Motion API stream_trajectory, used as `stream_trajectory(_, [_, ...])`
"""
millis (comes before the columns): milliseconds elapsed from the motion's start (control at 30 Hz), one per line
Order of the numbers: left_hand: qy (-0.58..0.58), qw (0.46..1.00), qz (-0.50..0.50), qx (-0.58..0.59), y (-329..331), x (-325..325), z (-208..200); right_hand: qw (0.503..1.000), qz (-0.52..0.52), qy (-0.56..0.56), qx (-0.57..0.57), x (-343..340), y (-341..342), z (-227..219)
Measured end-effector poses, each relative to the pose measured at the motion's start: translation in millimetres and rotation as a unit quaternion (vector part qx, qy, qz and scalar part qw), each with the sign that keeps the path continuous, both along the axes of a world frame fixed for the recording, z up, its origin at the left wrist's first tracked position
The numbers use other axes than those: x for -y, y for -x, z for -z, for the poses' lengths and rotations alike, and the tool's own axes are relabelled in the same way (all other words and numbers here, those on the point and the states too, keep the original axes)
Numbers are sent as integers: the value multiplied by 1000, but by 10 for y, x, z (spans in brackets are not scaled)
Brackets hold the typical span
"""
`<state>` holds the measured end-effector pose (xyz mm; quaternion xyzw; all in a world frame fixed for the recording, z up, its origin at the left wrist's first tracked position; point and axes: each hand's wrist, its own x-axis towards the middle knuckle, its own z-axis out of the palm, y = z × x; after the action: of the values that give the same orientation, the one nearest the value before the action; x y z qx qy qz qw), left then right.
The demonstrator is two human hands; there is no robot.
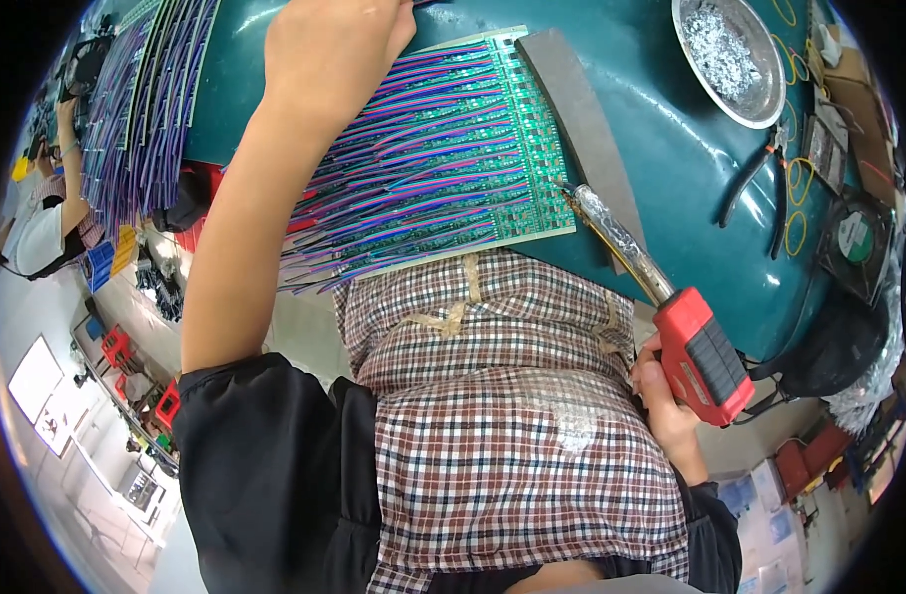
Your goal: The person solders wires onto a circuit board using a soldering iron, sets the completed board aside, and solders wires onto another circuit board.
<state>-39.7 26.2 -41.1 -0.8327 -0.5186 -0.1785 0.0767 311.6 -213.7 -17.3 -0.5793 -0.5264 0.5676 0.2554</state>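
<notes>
A green circuit board panel (544, 163) lies on the dark green table, with rows of purple, blue and red wires (413, 163) running off to its left. My right hand (663, 396) grips a soldering iron (705, 356) with a red and black handle; its tip points to the upper left, at the panel's right side. Whether the tip touches the board I cannot tell. My left hand (336, 45) is above the far-left corner of the wires, fingers curled and mostly hidden. A dark grey bar (584, 124) lies along the panel's right edge.
At the far right stands a metal bowl (776, 104) of silvery scraps. Black-handled cutters (778, 188), yellow rings (798, 183) and a spool (853, 238) lie along the right side. More wired boards (151, 99) hang over the left table edge, near another person (42, 233).
</notes>
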Motion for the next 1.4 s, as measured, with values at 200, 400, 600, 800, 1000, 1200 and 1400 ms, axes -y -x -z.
stream_trajectory(200, [-7,999,-22,23,6,-17,-101,998,47,29,-8,8,110,-35])
stream_trajectory(400, [307,852,-165,391,-200,146,-466,999,36,11,-4,-11,109,-9])
stream_trajectory(600, [370,877,-84,294,-263,539,-425,999,26,3,29,21,39,-26])
stream_trajectory(800, [346,916,-51,198,-552,1131,-358,999,4,15,41,-36,1,-75])
stream_trajectory(1000, [319,923,-82,198,-621,1221,-94,998,-63,-25,-2,-64,-42,38])
stream_trajectory(1200, [307,917,-106,232,-655,1214,-51,999,-54,-1,8,-83,1,35])
stream_trajectory(1400, [316,918,-115,208,-683,1218,-91,999,-34,-21,12,-65,22,15])
